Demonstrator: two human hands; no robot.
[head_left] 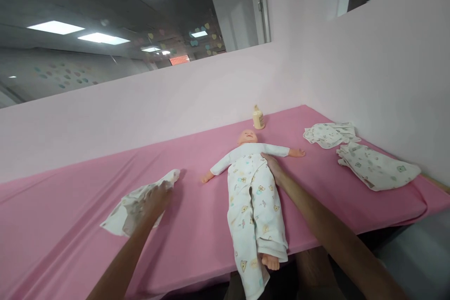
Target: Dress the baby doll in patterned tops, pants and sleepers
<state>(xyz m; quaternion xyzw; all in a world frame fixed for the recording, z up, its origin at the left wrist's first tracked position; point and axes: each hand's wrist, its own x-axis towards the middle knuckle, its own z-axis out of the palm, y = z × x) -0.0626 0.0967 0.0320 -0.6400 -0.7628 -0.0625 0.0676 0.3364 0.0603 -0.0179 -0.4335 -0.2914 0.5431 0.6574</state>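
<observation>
A baby doll (248, 151) lies on its back on the pink sheet (197, 225), head toward the wall, dressed in a white top and patterned white trousers (255, 211). My right hand (272, 165) rests at the trousers' waistband on the doll's side, fingers closed on the fabric as far as I can see. My left hand (157, 199) lies blurred on a crumpled white patterned cloth (131, 206) to the doll's left; its fingers are smeared.
A small cream bottle (258, 118) stands by the pink wall behind the doll's head. Two folded patterned garments (330, 133) (378, 166) lie at the right end of the table. The table's front edge runs just below the doll's feet.
</observation>
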